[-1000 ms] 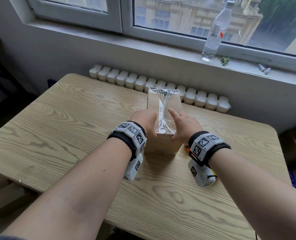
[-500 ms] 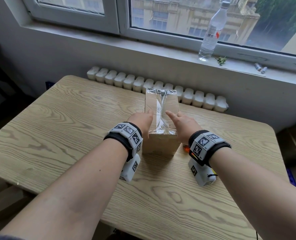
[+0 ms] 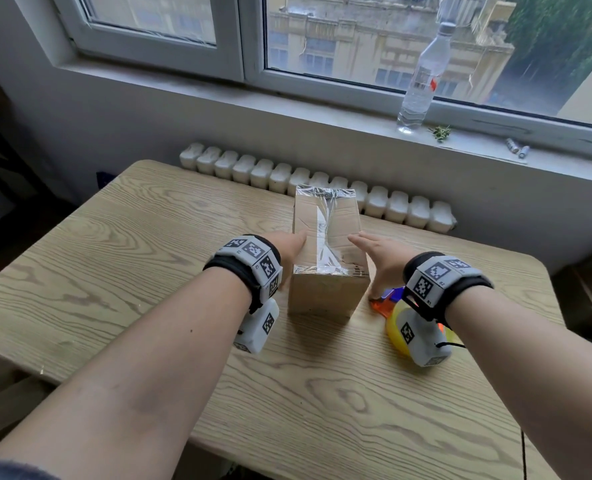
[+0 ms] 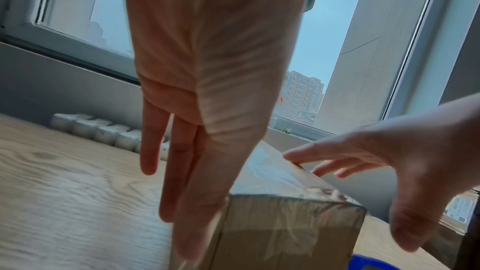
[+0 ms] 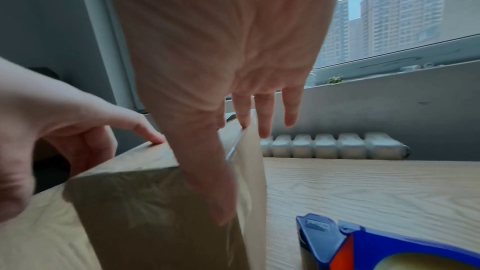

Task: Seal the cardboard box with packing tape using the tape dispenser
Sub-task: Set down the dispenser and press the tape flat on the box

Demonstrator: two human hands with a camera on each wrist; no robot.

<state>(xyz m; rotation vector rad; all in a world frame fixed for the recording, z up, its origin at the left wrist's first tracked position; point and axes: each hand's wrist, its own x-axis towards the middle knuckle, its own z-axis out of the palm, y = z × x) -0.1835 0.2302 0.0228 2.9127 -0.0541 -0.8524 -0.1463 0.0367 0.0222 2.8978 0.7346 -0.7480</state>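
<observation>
Cardboard box (image 3: 327, 268) at the middle of the table (image 3: 114, 271) already carries tape (image 3: 322, 233) along its top seam, both the left hand (image 3: 289, 252) and right hand (image 3: 379, 263) flank it with fingers straight, and the tape dispenser (image 5: 384, 247) lies unheld, so sealing looks nearly finished.

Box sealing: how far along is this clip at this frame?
Mostly done: tape already runs along the top seam of the box and over both end edges. In hand: the left hand and right hand flank the box, fingers straight. The dispenser lies on the table. Nothing plainly left.
</observation>
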